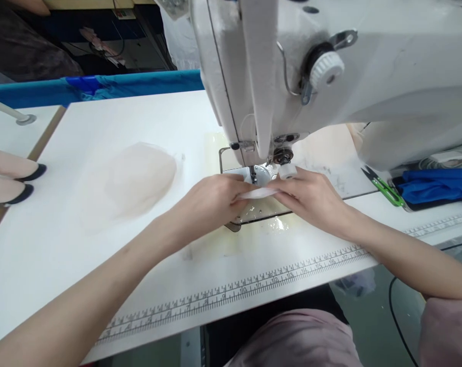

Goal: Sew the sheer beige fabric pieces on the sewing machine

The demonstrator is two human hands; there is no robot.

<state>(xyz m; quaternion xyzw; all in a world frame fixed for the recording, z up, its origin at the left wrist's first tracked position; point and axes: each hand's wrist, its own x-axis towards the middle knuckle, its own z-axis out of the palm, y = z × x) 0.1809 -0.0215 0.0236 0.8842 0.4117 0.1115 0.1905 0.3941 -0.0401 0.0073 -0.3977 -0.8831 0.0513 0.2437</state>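
Observation:
A narrow strip of thin white fabric (258, 193) stretches between my two hands, just in front of the presser foot (253, 174) of a white sewing machine (236, 66). My left hand (217, 201) pinches the strip's left end, with its fingertips beside the foot. On the other side, my right hand (311, 196) grips the right end between thumb and fingers. A small white piece (287, 171) lies by the right fingertips; I cannot tell whether it belongs to the strip. The metal needle plate (261, 210) shows below the hands.
Sheer pale fabric (143, 178) lies on the white table (112, 122) at left. Two beige shapes with black ends (9, 165) rest farther left. Green thread snips (386, 188) and blue cloth (437, 184) are at right. A printed ruler (231, 295) runs along the front edge.

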